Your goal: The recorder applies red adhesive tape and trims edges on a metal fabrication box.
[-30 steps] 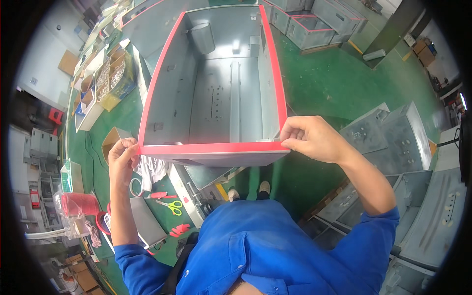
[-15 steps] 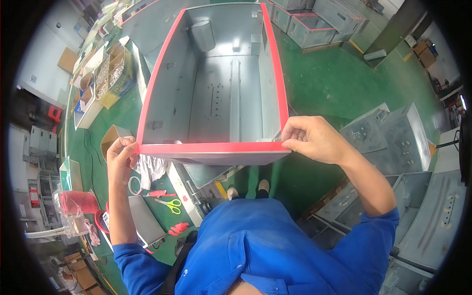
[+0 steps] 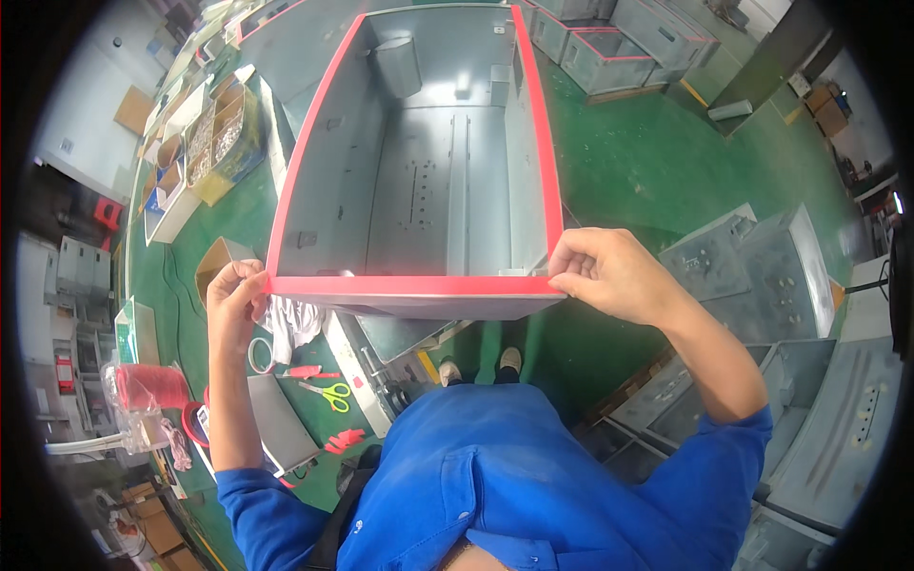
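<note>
In front of me lies a deep grey metal cabinet [image 3: 419, 190], its open side up and its rim lined with red tape. Along the near edge runs a strip of red tape [image 3: 409, 285], stretched straight from one corner to the other. My left hand [image 3: 235, 290] pinches the strip's left end at the near left corner, thumb against fingers. At the near right corner my right hand [image 3: 602, 274] has its thumb and curled forefinger closed on the other end. The exact tape ends are hidden under the fingertips.
Left of me on the green surface lie yellow-green scissors [image 3: 333, 396], red tape scraps [image 3: 345, 442], a tape ring [image 3: 260, 356] and a red roll in plastic [image 3: 148, 390]. Boxes of small parts [image 3: 224, 138] stand at the far left. Grey metal panels [image 3: 705, 262] lie on the right.
Both hands keep their pinch at the two near corners, with the tape still stretched between them. The view has shifted very slightly; nothing else visibly moved.
</note>
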`<state>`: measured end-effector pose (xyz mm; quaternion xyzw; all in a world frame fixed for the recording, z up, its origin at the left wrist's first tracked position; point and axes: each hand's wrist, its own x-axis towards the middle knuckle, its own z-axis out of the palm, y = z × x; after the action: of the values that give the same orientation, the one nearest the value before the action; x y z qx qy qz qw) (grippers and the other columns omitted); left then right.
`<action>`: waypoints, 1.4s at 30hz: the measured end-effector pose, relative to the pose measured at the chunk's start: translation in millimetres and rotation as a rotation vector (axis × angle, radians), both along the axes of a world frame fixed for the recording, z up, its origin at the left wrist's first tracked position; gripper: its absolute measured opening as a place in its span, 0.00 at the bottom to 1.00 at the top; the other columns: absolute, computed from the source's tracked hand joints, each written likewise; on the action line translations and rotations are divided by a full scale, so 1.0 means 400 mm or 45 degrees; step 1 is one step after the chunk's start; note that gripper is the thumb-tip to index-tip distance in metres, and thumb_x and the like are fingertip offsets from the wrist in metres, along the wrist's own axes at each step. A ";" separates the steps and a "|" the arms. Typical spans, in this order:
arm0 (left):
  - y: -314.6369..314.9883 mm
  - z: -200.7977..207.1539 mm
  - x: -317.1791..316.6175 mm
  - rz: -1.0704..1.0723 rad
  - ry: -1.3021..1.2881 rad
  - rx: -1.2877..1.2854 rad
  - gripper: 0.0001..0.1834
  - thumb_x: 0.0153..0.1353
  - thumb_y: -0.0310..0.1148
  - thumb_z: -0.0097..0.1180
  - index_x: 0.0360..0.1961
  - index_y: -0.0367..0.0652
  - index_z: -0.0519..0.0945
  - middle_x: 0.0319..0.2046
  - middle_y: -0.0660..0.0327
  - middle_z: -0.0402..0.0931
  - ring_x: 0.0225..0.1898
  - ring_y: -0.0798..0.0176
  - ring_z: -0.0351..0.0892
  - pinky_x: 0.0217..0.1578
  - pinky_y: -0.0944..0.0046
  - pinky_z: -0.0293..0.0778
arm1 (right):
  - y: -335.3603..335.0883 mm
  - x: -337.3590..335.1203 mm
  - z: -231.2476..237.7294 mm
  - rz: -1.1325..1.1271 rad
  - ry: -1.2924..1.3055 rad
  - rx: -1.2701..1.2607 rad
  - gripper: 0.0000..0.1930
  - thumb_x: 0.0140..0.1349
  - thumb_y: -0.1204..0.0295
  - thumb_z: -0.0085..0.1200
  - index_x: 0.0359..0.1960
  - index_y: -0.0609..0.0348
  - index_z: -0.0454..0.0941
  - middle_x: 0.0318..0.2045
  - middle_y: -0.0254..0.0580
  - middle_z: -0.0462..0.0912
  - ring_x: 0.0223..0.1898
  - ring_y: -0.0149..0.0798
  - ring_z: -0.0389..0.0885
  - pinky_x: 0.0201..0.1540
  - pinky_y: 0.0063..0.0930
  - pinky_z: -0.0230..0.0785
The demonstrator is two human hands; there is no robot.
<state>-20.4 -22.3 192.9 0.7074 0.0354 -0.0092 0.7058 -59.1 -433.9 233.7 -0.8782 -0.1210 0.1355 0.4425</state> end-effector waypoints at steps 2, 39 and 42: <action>0.000 -0.001 0.003 0.002 0.006 0.004 0.06 0.50 0.21 0.55 0.20 0.40 0.71 0.25 0.64 0.69 0.14 0.79 0.61 0.12 0.79 0.52 | 0.001 -0.001 0.000 -0.004 -0.043 -0.038 0.04 0.50 0.77 0.55 0.24 0.63 0.73 0.20 0.34 0.75 0.23 0.25 0.71 0.27 0.20 0.65; 0.010 -0.002 -0.006 0.082 0.068 0.139 0.07 0.47 0.26 0.56 0.29 0.36 0.75 0.17 0.67 0.67 0.12 0.78 0.59 0.11 0.77 0.51 | 0.036 -0.074 -0.089 -0.535 0.144 0.845 0.12 0.57 0.75 0.50 0.41 0.62 0.65 0.37 0.43 0.76 0.39 0.32 0.73 0.41 0.24 0.66; 0.016 0.011 0.011 -0.062 0.106 0.027 0.09 0.47 0.25 0.60 0.30 0.35 0.76 0.19 0.66 0.69 0.14 0.78 0.62 0.13 0.76 0.52 | 0.033 -0.079 -0.107 -0.585 -0.041 0.664 0.15 0.54 0.78 0.52 0.43 0.64 0.64 0.35 0.37 0.68 0.40 0.29 0.68 0.44 0.22 0.62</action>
<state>-16.0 -15.8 197.2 0.7146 0.0476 -0.0552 0.6957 -90.8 -420.9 190.9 -0.7418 0.0426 -0.0170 0.6691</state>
